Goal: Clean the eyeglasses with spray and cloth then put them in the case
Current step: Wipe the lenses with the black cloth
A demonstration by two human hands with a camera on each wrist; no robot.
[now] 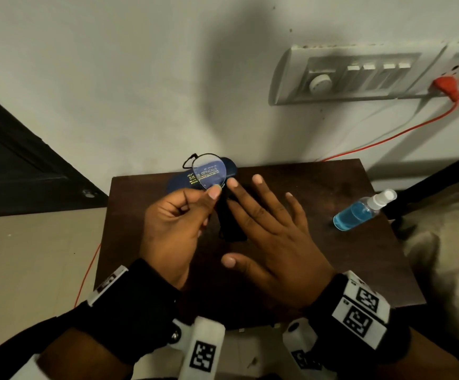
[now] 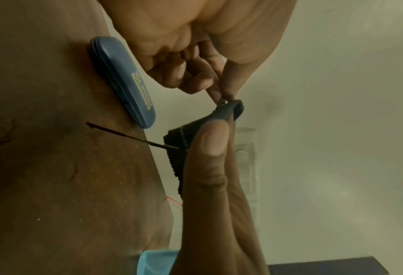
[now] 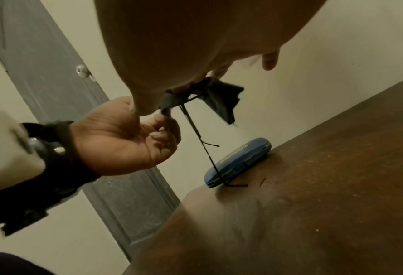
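My left hand pinches the thin black-rimmed eyeglasses at the lower rim of one lens and holds them up above the table's far edge. Their temple arms hang down, one tip near the table. My right hand is flat with straight, spread fingers beside the frame. A black cloth hangs under its index finger, pressed against the glasses. How the cloth is held stays hidden. The closed blue case lies at the back edge. The blue-liquid spray bottle lies at the right.
The small dark wooden table stands against a white wall. A switchboard with a red plug and cable is on the wall at the right. A dark door is at the left, a black bar at the right.
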